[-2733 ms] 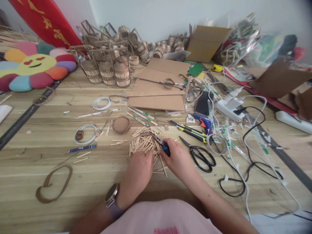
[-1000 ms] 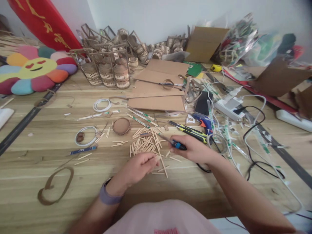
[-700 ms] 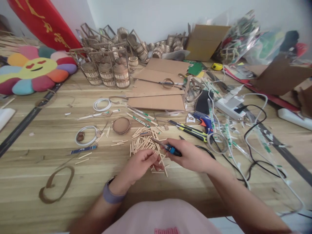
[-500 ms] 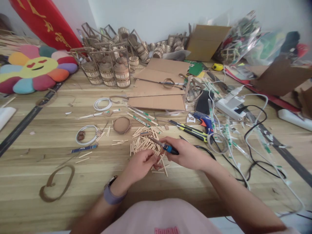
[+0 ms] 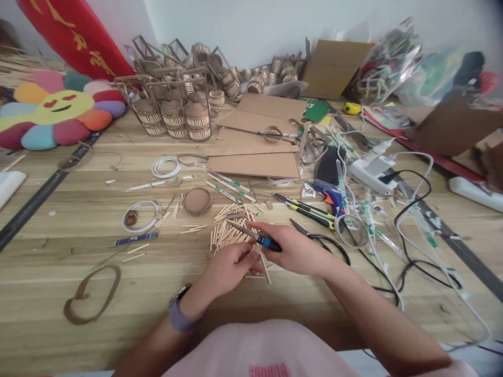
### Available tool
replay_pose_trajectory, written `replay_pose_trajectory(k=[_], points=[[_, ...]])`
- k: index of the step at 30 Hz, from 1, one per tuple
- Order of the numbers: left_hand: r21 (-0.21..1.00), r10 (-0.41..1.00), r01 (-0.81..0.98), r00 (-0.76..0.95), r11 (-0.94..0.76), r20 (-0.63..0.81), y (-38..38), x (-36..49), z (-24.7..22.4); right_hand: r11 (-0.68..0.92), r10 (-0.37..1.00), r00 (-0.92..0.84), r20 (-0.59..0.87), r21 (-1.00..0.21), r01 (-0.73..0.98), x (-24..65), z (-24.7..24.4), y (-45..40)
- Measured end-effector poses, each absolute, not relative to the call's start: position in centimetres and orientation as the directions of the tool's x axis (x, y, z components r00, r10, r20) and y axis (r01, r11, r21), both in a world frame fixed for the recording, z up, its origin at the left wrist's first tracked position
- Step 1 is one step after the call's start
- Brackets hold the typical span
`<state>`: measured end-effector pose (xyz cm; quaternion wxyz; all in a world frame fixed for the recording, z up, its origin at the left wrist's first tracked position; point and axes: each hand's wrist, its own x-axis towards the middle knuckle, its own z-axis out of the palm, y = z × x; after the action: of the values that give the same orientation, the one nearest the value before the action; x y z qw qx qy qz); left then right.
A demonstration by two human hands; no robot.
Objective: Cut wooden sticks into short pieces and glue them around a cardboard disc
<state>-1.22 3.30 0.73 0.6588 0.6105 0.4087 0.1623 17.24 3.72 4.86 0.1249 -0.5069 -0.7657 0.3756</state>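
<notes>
My right hand (image 5: 296, 247) is closed around a knife (image 5: 267, 242) with a blue and black handle and a long grey blade. The blade points left over a heap of short wooden sticks (image 5: 228, 233). Close beside it, the fingers of my left hand (image 5: 231, 264) are pinched together; what they hold is too small and hidden to make out. Both hands meet at the near right side of the heap. Behind the heap sits a round brown shallow basket (image 5: 197, 201) with a braided rim. A pair of scissors (image 5: 302, 229) lies right of the heap.
Right of the heap lie a yellow-black cutter (image 5: 310, 210), a blue glue gun (image 5: 332, 196), a tape roll (image 5: 351, 231) and a white power strip (image 5: 375, 173) with cables. Cardboard (image 5: 255, 162) and small lantern-like baskets (image 5: 198, 120) stand behind. White coils (image 5: 140, 217) lie left.
My right hand has moved slightly left with the knife, so its blade reaches farther over the sticks. More of the scissors shows. My left hand has barely shifted.
</notes>
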Motion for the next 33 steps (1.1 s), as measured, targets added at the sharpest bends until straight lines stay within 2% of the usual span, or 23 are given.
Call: replay_pose_trajectory(k=[5, 8, 11, 16, 24, 26, 28, 31, 33], points=[[0.932, 0.691, 0.202, 0.628, 0.300, -0.358, 3.4, -1.2, 0.3, 0.214, 0.870, -0.472, -0.140, -0.756, 0.618, 16.8, 4.5, 3.7], [0.901, 0.702, 0.095, 0.593, 0.424, -0.393, 3.4, -1.2, 0.0, 0.300, 0.908, -0.416, 0.048, -0.768, 0.566, 16.5, 4.0, 3.2], [0.861, 0.757, -0.050, 0.505, 0.507, -0.416, 3.4, -1.2, -0.1, 0.363, 0.928, -0.301, 0.220, -0.721, 0.591, 16.0, 3.3, 2.3], [0.798, 0.776, -0.209, 0.464, 0.565, -0.428, 3.4, -0.7, 0.4, 0.303, 0.952, -0.233, 0.197, -0.697, 0.650, 15.0, 2.1, 0.8], [0.812, 0.808, -0.231, 0.418, 0.536, -0.414, 3.0, -0.2, 0.0, 0.293, 0.956, -0.201, 0.214, -0.689, 0.663, 14.3, 0.7, 0.6], [0.840, 0.834, -0.214, 0.384, 0.499, -0.397, 2.9, -0.3, 0.0, 0.271, 0.962, -0.192, 0.191, -0.722, 0.636, 14.4, 1.1, 0.6], [0.860, 0.841, -0.186, 0.381, 0.476, -0.383, 2.9, -0.5, 0.2, 0.201, 0.976, -0.186, 0.110, -0.774, 0.600, 15.0, 2.0, 0.6], [0.881, 0.834, -0.112, 0.395, 0.459, -0.385, 3.1, -0.9, 0.8, -0.003, 0.967, -0.211, -0.143, -0.832, 0.554, 16.8, 3.8, 0.5], [0.894, 0.835, -0.058, 0.389, 0.444, -0.390, 3.1, -1.1, 1.2, -0.167, 0.912, -0.238, -0.334, -0.832, 0.529, 18.3, 4.8, 0.3]])
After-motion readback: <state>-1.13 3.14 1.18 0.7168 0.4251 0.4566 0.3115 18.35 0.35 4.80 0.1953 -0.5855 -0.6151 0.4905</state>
